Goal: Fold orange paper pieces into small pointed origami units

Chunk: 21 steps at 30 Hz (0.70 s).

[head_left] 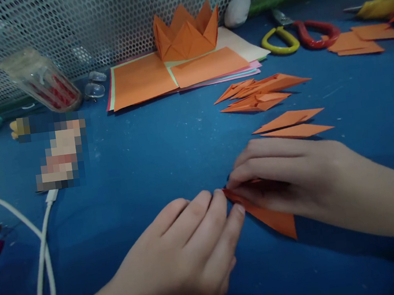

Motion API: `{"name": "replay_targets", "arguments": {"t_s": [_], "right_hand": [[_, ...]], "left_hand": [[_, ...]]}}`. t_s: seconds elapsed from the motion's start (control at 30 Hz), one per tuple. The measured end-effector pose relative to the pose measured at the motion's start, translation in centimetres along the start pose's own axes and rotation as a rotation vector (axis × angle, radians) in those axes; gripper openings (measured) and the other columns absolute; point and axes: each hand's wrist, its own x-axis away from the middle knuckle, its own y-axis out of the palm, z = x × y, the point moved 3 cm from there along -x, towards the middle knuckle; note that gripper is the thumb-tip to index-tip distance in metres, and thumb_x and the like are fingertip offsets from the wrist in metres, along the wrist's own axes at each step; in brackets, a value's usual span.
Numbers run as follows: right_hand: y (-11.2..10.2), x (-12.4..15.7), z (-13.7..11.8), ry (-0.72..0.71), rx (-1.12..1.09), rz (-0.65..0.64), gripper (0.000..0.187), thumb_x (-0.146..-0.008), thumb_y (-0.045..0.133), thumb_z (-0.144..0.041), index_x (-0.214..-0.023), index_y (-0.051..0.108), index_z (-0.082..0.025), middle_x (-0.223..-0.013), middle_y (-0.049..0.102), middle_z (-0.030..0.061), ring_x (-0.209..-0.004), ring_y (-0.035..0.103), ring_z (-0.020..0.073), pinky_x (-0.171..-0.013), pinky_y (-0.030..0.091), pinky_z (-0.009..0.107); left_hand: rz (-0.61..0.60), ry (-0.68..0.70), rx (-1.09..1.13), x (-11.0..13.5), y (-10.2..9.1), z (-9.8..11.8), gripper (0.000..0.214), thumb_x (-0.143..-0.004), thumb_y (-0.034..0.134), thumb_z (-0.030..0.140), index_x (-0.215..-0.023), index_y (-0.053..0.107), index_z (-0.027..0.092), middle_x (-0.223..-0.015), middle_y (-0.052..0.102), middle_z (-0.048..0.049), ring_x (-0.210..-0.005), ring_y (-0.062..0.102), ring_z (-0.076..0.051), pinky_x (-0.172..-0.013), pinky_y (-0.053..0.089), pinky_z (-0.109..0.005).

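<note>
- Blue table [140,149]: the work surface beneath both hands and all the papers.
- Perforated panel [103,25]: pale mesh standing along the table's far edge.
- Left hand [190,239]: palm down, fingers bent and close together, the index fingertip touching the pointed end of the orange paper [275,214]; whether it grips or only presses cannot be told.
- Right hand [294,178]: fingers curved over the same paper, thumb tucked beneath them, closed on it near the point.
- Paper stack [138,80]: coloured sheets, orange uppermost at the front, lying near the panel.
- Folded crown [189,40]: orange, zigzag-rimmed, upright on the stack.
- Clear jar [49,84]: red contents, before the panel at left.
- Orange paper: partly folded, on the table between and under the fingers, one straight edge exposed at right.
- Hand tool [303,36]: one yellow and one red handle, right of the stack.
- Folded cluster [265,89]: slim, pointed orange pieces in front of the stack.
- Pointed pair [299,130]: two flat orange pieces just beyond the right hand.
</note>
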Motion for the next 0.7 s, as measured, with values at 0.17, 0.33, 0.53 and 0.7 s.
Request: {"name": "replay_targets", "arguments": {"t_s": [0.17, 0.33, 0.53, 0.7], "right_hand": [[-0.6, 0.2, -0.8, -0.243, 0.233, -0.093, 0.052, -0.116, 0.023, -0.021, -0.105, 0.074, -0.018, -0.091, 0.074, 0.0062, -0.085, 0.068, 0.019, -0.081, 0.057, 0.033], [-0.4, 0.7, -1.4, -0.286, 0.331, -0.08, 0.058, -0.113, 0.021, -0.016, -0.088, 0.072, -0.024, -0.09, 0.072, 0.0059, -0.082, 0.062, 0.0214, -0.075, 0.051, 0.036], [-0.6, 0.7, -0.9, -0.28, 0.249, -0.141, 0.06, -0.114, 0.021, -0.017, -0.086, 0.074, -0.024, -0.091, 0.072, 0.0056, -0.083, 0.063, 0.0208, -0.075, 0.053, 0.036], [-1.5, 0.8, 0.3, -0.258, 0.203, -0.206, 0.053, -0.117, 0.025, -0.022, -0.114, 0.077, -0.024, -0.104, 0.077, 0.0033, -0.096, 0.069, 0.0164, -0.085, 0.059, 0.029]], "left_hand": [[-0.012, 0.023, -0.006, -0.4, -0.2, -0.1, 0.041, -0.115, 0.04, 0.021, -0.135, 0.076, 0.02, -0.128, 0.081, -0.0016, -0.119, 0.068, -0.018, -0.102, 0.046, -0.032], [-0.063, -0.001, -0.007, -0.6, -0.4, -0.1, 0.042, -0.116, 0.039, 0.021, -0.135, 0.076, 0.021, -0.133, 0.08, 0.0008, -0.12, 0.067, -0.017, -0.101, 0.045, -0.033], [-0.065, -0.024, 0.025, -0.6, -0.6, -0.2, 0.041, -0.117, 0.039, 0.023, -0.136, 0.075, 0.021, -0.135, 0.079, 0.0012, -0.118, 0.067, -0.017, -0.101, 0.046, -0.033], [-0.103, -0.046, 0.094, -0.9, -1.0, -0.6, 0.037, -0.115, 0.044, 0.024, -0.134, 0.076, 0.021, -0.134, 0.079, 0.0006, -0.112, 0.066, -0.018, -0.1, 0.046, -0.032]]}}
